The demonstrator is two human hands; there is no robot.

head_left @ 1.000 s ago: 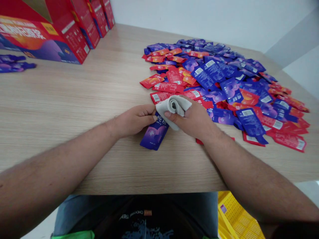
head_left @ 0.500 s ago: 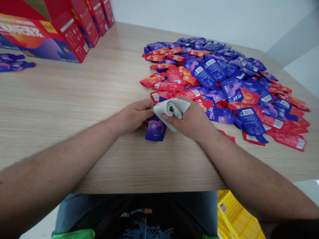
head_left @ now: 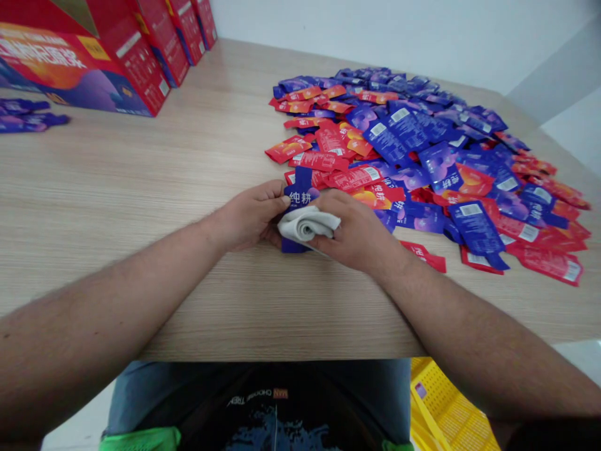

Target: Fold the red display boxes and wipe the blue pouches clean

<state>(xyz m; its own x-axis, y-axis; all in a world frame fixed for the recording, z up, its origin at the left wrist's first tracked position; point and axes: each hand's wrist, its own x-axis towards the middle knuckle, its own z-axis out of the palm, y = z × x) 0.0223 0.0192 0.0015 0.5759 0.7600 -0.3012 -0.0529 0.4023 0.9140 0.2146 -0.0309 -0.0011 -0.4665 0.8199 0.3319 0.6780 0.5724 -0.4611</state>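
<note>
Grey cloth (head_left: 307, 224), blue sachet (head_left: 300, 193)

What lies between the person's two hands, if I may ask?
In the head view, a folded grey cloth over a blue sachet lies between the left hand and right hand.

We hold a blue sachet (head_left: 300, 191) in the left hand (head_left: 248, 216); the right hand (head_left: 352, 230) presses a grey cloth (head_left: 307, 224) onto it.

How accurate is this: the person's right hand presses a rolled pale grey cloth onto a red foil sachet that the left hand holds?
Not quite. The head view shows that the sachet is not red: it is the blue-purple foil sachet. Otherwise the statement stands: the right hand presses the rolled pale grey cloth onto it, and the left hand holds it.
</note>
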